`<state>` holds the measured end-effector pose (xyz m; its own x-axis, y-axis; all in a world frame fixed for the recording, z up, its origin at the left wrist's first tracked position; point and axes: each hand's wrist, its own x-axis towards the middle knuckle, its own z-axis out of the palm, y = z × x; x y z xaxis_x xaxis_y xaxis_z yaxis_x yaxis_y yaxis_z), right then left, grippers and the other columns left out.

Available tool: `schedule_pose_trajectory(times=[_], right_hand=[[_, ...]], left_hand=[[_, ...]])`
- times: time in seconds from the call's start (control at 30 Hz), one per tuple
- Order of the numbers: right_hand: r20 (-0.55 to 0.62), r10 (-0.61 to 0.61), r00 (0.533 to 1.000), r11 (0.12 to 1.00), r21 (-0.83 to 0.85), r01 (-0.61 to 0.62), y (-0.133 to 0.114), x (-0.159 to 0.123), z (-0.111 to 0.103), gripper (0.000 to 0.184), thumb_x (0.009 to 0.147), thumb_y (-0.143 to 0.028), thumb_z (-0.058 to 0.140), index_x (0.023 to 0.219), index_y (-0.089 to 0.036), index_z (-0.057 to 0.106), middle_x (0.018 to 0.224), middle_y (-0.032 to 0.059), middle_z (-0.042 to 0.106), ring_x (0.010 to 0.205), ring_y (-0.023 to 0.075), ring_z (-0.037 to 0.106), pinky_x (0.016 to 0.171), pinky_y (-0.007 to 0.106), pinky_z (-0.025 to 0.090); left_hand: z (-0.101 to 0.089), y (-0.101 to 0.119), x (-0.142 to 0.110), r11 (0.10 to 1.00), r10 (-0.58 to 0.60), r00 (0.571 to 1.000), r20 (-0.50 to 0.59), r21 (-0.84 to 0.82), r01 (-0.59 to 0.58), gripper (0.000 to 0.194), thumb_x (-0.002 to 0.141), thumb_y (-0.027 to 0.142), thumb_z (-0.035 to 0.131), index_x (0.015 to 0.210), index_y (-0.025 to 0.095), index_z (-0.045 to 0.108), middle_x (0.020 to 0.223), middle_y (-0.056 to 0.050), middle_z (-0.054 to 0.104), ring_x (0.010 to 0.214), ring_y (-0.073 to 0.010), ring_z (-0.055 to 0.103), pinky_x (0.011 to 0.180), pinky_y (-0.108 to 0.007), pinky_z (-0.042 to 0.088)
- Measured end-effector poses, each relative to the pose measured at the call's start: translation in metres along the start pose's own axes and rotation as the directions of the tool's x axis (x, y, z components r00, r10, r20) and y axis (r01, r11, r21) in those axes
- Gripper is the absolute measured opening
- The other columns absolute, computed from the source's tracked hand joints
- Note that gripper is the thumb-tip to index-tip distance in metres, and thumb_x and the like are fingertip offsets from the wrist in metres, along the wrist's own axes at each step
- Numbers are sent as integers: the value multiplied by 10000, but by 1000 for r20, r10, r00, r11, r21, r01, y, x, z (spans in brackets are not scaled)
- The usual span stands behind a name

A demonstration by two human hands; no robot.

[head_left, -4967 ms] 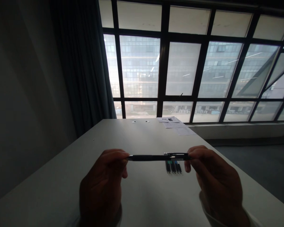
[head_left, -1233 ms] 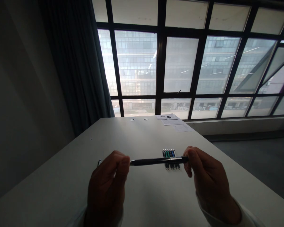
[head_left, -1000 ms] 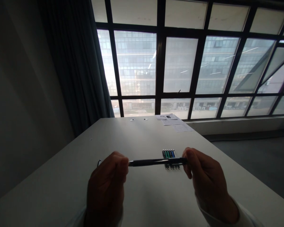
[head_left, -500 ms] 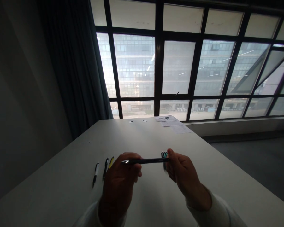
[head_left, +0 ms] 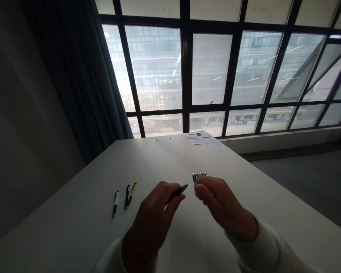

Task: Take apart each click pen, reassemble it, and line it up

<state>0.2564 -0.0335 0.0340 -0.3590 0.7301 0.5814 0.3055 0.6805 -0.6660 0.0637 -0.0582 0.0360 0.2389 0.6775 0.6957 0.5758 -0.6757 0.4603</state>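
My left hand (head_left: 155, 218) is closed around a dark pen (head_left: 178, 191), whose tip sticks out up and to the right past the fingers. My right hand (head_left: 220, 204) hovers just right of the pen's tip, fingers curled with nothing visible in them, no longer touching the pen. Behind the right hand's fingertips lies a row of several pens (head_left: 199, 176) with green and blue barrels, mostly hidden by the hand. Three more pens (head_left: 125, 196) lie side by side on the white table (head_left: 74, 227) to the left of my left hand.
Sheets of paper (head_left: 204, 140) lie at the table's far edge, with two small round discs (head_left: 162, 139) left of them. A dark curtain (head_left: 82, 83) hangs at the left of a large window. The table's right edge drops to dark floor (head_left: 309, 182).
Both hands held the dark pen level by its ends. The right hand has let go, and the left hand alone now holds it, angled. The view tilted, showing three pens at left.
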Motion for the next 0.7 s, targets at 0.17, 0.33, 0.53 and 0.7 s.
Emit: schedule_pose_trajectory(times=[0.17, 0.33, 0.53, 0.7], right_hand=[[81, -55, 995, 994, -85, 62, -8, -2, -3, 341, 975, -297, 438, 653, -191, 412, 603, -47, 386, 543, 98, 336, 549, 265, 263], [107, -41, 993, 992, -113, 53, -9, -3, -5, 336, 967, -295, 470, 654, -183, 422, 589, -48, 396, 532, 91, 336, 543, 258, 252], [113, -141, 984, 982, -107, 153, -8, -2, -7, 249, 966, -235, 469, 724, -172, 470, 650, -22, 450, 579, 98, 390, 567, 248, 282], [136, -146, 980, 983, -89, 159, -5, -3, -10, 216, 960, -227, 488, 752, -168, 505, 671, -8, 492, 588, 102, 417, 573, 244, 305]], left_hand=[[8, -1, -1, 993, 84, 996, 18, 80, -85, 81, 883, 213, 600, 961, 209, 623, 837, -32, 643, 725, -148, 616, 641, -238, 503], [8, 2, -3, 973, 197, 980, -39, 130, -190, 73, 856, 166, 639, 929, 169, 643, 828, -27, 607, 725, -126, 592, 650, -220, 496], [4, 5, -4, 972, 216, 976, -1, 100, -215, 158, 880, 131, 602, 1027, 159, 650, 820, -29, 614, 730, -116, 587, 650, -215, 489], [4, 0, -2, 963, 266, 961, 75, 27, -268, 222, 907, 121, 553, 1110, 125, 641, 799, -38, 611, 686, -101, 584, 590, -183, 480]])
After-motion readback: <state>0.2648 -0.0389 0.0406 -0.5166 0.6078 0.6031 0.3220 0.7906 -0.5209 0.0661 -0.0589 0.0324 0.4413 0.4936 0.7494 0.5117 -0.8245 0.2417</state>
